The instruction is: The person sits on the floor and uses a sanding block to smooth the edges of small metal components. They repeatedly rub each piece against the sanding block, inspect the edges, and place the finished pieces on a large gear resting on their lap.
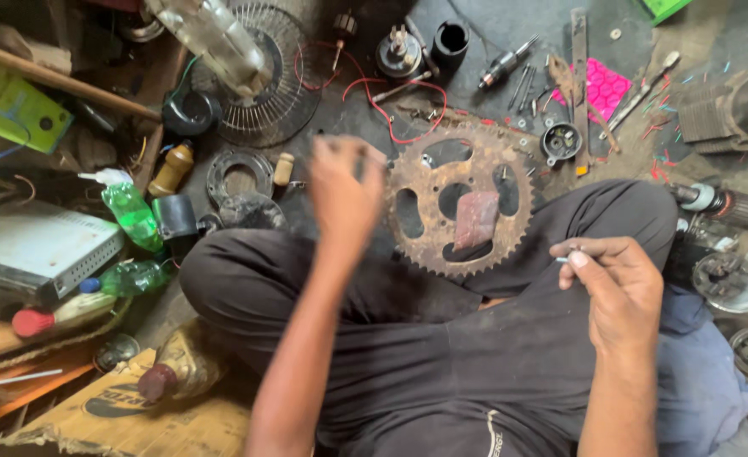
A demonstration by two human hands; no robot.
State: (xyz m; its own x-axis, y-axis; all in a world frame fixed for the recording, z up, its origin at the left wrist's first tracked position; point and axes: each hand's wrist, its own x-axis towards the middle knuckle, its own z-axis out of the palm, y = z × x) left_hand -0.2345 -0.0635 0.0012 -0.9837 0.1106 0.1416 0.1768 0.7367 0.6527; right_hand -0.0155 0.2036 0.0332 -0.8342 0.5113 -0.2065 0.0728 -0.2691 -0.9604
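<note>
— On the workshop floor, just past the crossed legs, what lies in the middle?

— A rusty sprocket (461, 197), flat on the dark floor (492, 34), with a reddish block (476, 218) lying on its centre. Its near edge sits against the person's dark trousers (441, 338).

— And the left hand?

— The left hand (344, 195) is raised above the floor just beside the sprocket's left rim, fingers curled downward. It is blurred, so I cannot tell whether it grips anything.

— The right one?

— The right hand (615, 288) rests over the right knee, thumb and forefinger pinched on a thin metal pin (565, 256); only its pale tip shows.

— What surrounds them?

— Toward the far edge of the floor, a red wire (391, 106) loops beside a round fan guard (264, 85) and a black cup (451, 42). A pink mat (607, 85) lies farther right among scattered screwdrivers (505, 63). Left of the knee stand a green bottle (132, 213) and a brown bottle (173, 169), with a grey box (39, 250) beyond them. At the near left corner lies cardboard (137, 415). A motor rotor (725, 203) lies at the right edge.
</note>
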